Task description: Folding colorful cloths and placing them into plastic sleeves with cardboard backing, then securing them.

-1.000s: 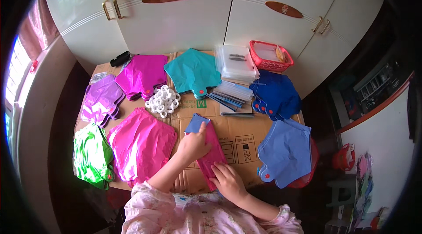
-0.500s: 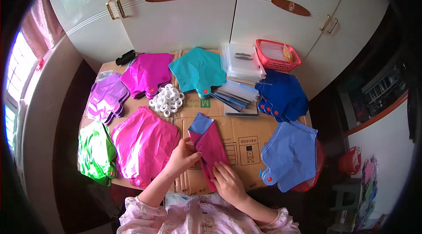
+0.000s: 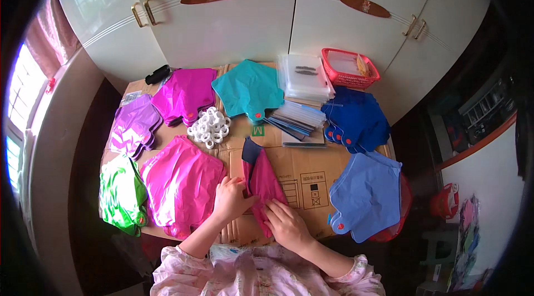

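L hand [image 3: 231, 199] at L edge of folded pink sheet [image 3: 268, 183], fingers curled; can't tell if pinching. R hand [image 3: 288, 226] flat on its lower R side, fingers extended. Sheet's btwn hands on cardboard [image 3: 303, 160], dk-blue tip pointing away.

Two hands [image 3: 231, 200] at one folded piece [image 3: 269, 183], four sheet piles [image 3: 182, 179] to their left, one beyond, two right; one ring heap [image 3: 209, 127], one basket [image 3: 350, 78] beyond
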`<state>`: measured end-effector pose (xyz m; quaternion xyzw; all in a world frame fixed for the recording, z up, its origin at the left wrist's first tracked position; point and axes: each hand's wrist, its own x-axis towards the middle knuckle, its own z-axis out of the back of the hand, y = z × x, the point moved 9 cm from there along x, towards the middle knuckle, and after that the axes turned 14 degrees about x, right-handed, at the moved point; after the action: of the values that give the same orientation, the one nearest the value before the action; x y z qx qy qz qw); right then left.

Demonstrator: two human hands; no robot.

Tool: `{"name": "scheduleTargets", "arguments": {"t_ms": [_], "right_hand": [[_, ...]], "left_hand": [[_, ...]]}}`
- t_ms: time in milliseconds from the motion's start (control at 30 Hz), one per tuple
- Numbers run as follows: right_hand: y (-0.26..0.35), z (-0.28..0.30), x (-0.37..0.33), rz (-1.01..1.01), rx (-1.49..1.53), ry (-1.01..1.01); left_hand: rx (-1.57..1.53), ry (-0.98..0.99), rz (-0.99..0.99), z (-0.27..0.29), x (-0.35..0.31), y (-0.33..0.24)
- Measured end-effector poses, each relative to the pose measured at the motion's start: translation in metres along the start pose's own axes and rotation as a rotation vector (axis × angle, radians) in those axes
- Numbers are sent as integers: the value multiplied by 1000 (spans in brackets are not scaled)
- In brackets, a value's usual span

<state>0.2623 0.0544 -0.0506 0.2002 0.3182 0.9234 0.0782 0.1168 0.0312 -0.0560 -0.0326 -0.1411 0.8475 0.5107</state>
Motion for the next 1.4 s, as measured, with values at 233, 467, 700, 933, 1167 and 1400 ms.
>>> {"name": "scheduleTargets", "arguments": {"t_ms": [233, 467, 700, 933, 1167, 1400], "right_hand": [[-1, 8, 8, -15, 101, 1], [-24, 6, 17, -111, 114, -40], [-12, 6, 17, -32, -115, -134], [-16, 6, 15, -101, -183, -141], [-16, 10, 17, -101, -188, -155], [-19, 12, 17, -113, -181, -154]], "left_hand": [[-37, -13, 64, -3, -5, 4], [-58, -60, 52, -1, -9, 2], [-95, -136, 13, -2, -11, 1], [-84, -145, 0, 1, -12, -1], [-67, -185, -41, 1, -13, -3], [-44, -225, -120, 9, -17, -14]]}}
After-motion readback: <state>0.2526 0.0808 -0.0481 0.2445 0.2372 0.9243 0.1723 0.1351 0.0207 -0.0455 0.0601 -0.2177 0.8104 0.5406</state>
